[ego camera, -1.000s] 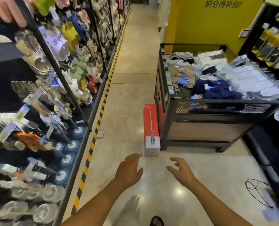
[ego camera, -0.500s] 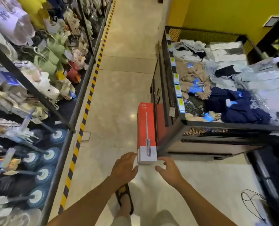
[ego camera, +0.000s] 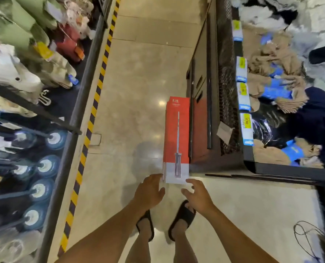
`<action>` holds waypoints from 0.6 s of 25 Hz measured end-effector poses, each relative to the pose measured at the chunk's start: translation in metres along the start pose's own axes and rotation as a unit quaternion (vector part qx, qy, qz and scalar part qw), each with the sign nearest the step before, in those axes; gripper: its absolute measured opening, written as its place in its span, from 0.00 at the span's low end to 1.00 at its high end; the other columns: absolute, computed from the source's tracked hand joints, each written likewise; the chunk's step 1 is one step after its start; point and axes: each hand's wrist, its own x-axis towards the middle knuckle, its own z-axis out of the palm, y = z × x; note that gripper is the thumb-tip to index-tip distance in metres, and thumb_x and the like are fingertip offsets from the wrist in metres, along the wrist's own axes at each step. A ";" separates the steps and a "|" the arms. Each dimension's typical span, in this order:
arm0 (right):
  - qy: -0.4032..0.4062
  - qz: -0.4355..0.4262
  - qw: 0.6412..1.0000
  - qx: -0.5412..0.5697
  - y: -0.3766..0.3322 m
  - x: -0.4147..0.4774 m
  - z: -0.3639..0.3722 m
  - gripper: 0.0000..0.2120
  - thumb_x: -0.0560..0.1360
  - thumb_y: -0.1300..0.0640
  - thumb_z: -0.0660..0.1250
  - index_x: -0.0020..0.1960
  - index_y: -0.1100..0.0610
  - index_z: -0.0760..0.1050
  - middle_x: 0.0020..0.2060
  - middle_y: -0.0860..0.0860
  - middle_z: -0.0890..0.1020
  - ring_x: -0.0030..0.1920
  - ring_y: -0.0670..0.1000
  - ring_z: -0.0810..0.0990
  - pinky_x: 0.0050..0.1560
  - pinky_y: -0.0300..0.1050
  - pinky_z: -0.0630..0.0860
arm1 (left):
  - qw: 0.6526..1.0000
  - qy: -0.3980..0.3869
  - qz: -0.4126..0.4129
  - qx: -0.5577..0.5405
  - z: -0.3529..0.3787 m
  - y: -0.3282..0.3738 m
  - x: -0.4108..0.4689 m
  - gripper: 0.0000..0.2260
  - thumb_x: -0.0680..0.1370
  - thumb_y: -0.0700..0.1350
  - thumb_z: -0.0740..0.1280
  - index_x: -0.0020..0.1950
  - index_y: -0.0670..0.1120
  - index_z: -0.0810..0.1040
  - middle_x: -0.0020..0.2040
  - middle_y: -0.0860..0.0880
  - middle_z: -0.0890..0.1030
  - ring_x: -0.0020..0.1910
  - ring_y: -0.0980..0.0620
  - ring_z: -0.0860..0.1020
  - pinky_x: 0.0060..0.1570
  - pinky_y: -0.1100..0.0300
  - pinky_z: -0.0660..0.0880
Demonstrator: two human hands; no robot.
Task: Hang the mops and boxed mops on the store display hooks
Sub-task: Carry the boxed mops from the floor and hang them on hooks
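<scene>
Boxed mop [ego camera: 177, 133]: 1 long red carton with a white near end and a mop drawn down its face.
Where it lies: on the aisle floor [ego camera: 139, 82], its long side close along the wire bin [ego camera: 283, 170], white end toward the person's sandals [ego camera: 184, 215]. Whether it lies flat or leans on the bin, I cannot tell.
Left hand [ego camera: 150, 190]: at the white end's left corner, fingers [ego camera: 157, 177] spread and straight, touching or just short of the edge, clamped on nothing.
Right hand [ego camera: 198, 196]: at the white end's right corner, fingers apart and loosely bent, just beside the cardboard, holding nothing.
Box and fingers: the near end sits between the 2 hands, and neither hand is wrapped round it.
Step in hand: the pick-up of the box, judged as at the point of contact; no hanging is done for this carton.
Next move: it likely calls for both hands to close on the 2 side edges, lift the long box clear of the bin, then turn left.
Destination: the display rack [ego camera: 78, 118] on the left, where round-headed mops [ego camera: 45, 167] hang in a row. No free hook is plainly visible.
Between: striped hazard tape [ego camera: 93, 114] runs along the rack's foot.
</scene>
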 end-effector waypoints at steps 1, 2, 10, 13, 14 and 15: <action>-0.010 0.013 1.000 -0.002 0.012 0.021 0.008 0.21 0.81 0.58 0.71 0.72 0.56 0.73 0.66 0.49 0.73 0.66 0.51 0.75 0.62 0.38 0.74 | 1.000 -0.009 -0.015 -0.006 0.010 -0.003 0.016 0.27 0.84 0.53 0.63 0.82 0.51 0.61 0.80 0.50 0.68 0.77 0.47 0.68 0.73 0.51 0.68; -0.020 0.023 1.000 -0.003 0.022 0.040 0.015 0.21 0.81 0.58 0.70 0.72 0.56 0.73 0.66 0.50 0.73 0.69 0.53 0.75 0.65 0.43 0.76 | 0.999 -0.019 -0.028 -0.008 0.022 -0.009 0.030 0.27 0.84 0.54 0.62 0.82 0.51 0.61 0.80 0.49 0.67 0.77 0.47 0.68 0.73 0.51 0.68; -0.079 0.054 0.995 -0.041 0.109 0.170 0.066 0.23 0.81 0.51 0.69 0.75 0.51 0.70 0.72 0.52 0.71 0.70 0.55 0.75 0.63 0.55 0.81 | 0.991 -0.046 -0.124 -0.035 0.117 -0.054 0.143 0.29 0.83 0.58 0.64 0.81 0.49 0.63 0.77 0.47 0.71 0.74 0.45 0.71 0.70 0.48 0.70; -0.064 0.065 0.995 -0.043 0.130 0.206 0.072 0.24 0.82 0.53 0.68 0.76 0.52 0.69 0.70 0.52 0.73 0.70 0.56 0.75 0.64 0.44 0.76 | 0.982 -0.040 -0.153 -0.107 0.144 -0.060 0.184 0.29 0.81 0.57 0.67 0.79 0.47 0.66 0.75 0.45 0.73 0.73 0.44 0.73 0.70 0.48 0.72; -0.062 0.076 0.994 -0.039 0.138 0.218 0.074 0.23 0.82 0.55 0.68 0.76 0.53 0.69 0.69 0.51 0.74 0.68 0.55 0.77 0.62 0.40 0.75 | 0.978 -0.032 -0.157 -0.136 0.155 -0.065 0.200 0.29 0.80 0.57 0.69 0.77 0.48 0.68 0.73 0.46 0.74 0.71 0.44 0.75 0.69 0.47 0.75; -0.058 0.080 0.995 -0.025 0.145 0.230 0.077 0.20 0.82 0.56 0.68 0.73 0.53 0.71 0.67 0.50 0.77 0.65 0.53 0.79 0.56 0.35 0.74 | 0.973 -0.022 -0.162 -0.165 0.166 -0.071 0.214 0.29 0.78 0.58 0.71 0.76 0.48 0.70 0.72 0.47 0.76 0.69 0.45 0.77 0.67 0.46 0.77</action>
